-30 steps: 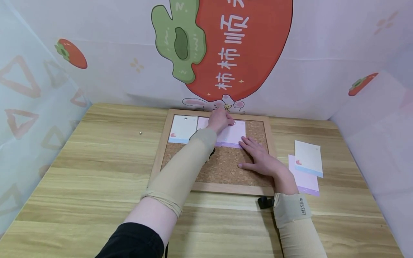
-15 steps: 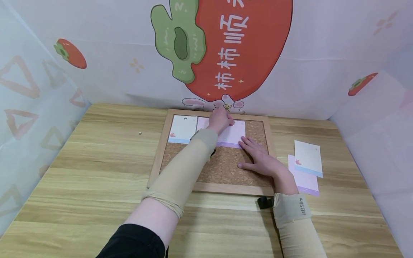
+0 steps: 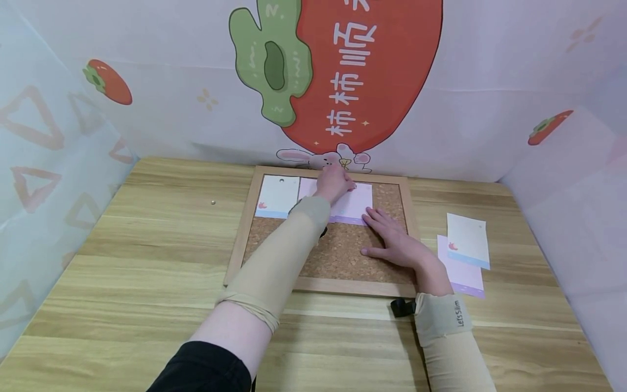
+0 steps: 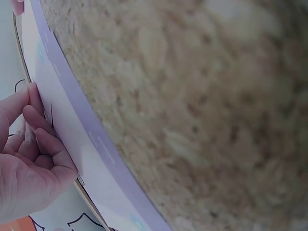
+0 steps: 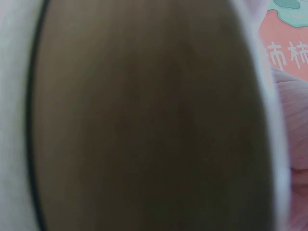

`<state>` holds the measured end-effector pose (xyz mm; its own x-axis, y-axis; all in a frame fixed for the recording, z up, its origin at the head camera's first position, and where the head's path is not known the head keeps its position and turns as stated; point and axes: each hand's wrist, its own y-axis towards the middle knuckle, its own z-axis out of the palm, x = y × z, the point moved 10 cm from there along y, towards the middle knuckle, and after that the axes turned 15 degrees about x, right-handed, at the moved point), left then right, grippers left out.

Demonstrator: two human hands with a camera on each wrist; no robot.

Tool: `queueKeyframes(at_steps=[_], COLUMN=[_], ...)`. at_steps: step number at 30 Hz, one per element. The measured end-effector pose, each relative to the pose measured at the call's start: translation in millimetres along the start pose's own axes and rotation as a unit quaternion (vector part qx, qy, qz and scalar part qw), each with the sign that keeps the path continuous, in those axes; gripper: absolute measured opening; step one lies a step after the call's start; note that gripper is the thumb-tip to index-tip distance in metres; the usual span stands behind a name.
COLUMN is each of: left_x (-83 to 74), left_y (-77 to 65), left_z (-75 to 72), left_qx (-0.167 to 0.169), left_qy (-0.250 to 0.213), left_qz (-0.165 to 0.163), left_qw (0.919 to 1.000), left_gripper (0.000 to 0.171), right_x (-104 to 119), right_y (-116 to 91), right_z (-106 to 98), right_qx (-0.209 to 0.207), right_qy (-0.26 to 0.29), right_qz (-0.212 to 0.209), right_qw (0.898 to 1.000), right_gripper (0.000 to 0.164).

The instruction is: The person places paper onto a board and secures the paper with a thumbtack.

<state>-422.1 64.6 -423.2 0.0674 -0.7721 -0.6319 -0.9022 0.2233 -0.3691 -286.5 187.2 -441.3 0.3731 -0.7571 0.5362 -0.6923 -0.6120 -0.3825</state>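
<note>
A framed cork board lies on the table. Along its top sit a white card with a silver thumbtack and lilac cards that touch side by side. My left hand is over the lilac cards; in the left wrist view its thumb and forefinger meet at the cards' upper edge. A tiny shiny spot at these fingertips looks like a thumbtack, mostly hidden. My right hand rests spread on the cork, its fingertips touching the rightmost lilac card's lower corner.
Right of the board, a loose white card overlaps a loose lilac card. A small silver thumbtack lies on the wooden table to the left. A printed backdrop rises behind the table. The right wrist view is mostly blurred brown.
</note>
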Motion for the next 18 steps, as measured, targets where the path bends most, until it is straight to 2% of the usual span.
queueKeyframes(at_steps=[9,18], left_x=[1.9,-2.7], left_y=[2.7,-4.6], left_z=[0.7,-1.8], left_qx=[-0.002,-0.008], left_qy=[-0.004,-0.01], left_qz=[-0.005,-0.005], left_qw=[1.0,0.9999], left_gripper=[0.017,0.017], right_x=[-2.1,-2.5], right_y=[0.7,0.8], right_z=[0.9,0.8], right_qx=[0.001,0.001], right_qy=[0.004,0.002], right_qz=[0.003,0.003], right_qw=[1.0,1.0], right_gripper=[0.085,0.086])
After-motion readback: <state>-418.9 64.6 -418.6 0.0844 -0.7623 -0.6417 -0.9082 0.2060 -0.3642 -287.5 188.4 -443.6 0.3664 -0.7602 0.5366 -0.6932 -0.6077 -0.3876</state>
